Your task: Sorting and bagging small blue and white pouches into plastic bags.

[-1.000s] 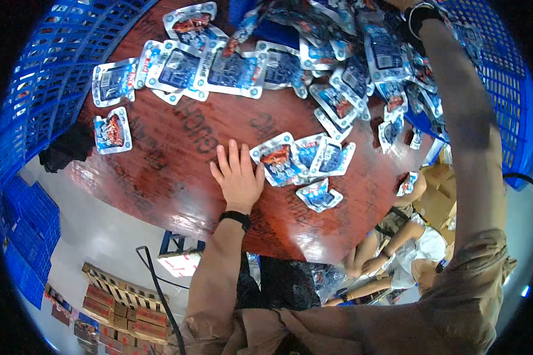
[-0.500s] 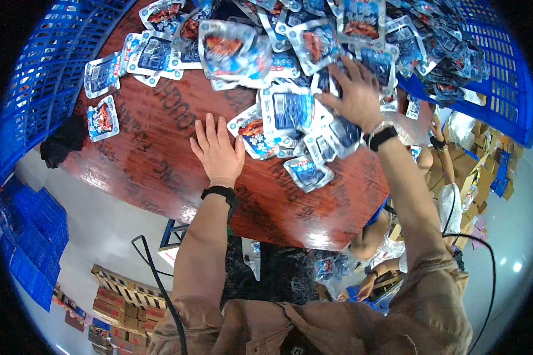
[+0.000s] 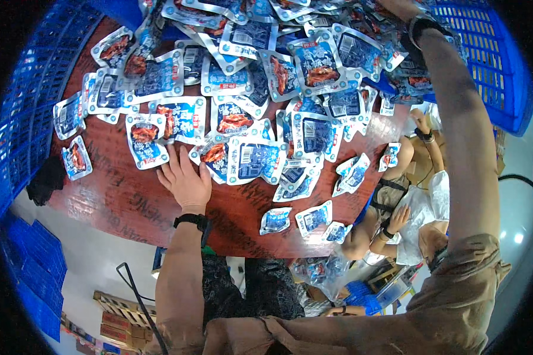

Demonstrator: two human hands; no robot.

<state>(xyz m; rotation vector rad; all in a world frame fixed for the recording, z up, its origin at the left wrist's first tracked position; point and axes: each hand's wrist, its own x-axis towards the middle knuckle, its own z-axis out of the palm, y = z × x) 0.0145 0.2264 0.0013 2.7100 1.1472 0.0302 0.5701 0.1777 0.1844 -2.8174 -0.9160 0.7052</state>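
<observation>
In the head view, left hand (image 3: 186, 184) flat on the red-brown tabletop (image 3: 118, 208), fingers spread wide and gripping nothing, fingertips right beside the lower edge of a blue-and-white meat-snack pouch (image 3: 148, 151). Right hand (image 3: 398, 7) reaching far up to the top rim, near the heap by the right-hand blue mesh crate (image 3: 504, 102); partly cut off, so cannot tell whether wide or closed on anything. Already out on the tabletop: a broad, overlapping spread of pouches, some picture side up, some reversed, with small ones lying apart along the nearer edge (not far from a co-worker's hand (image 3: 399, 218)). Apparently left: a dense, shaded cluster beside the crate, and the spread itself loose, in no set rows
</observation>
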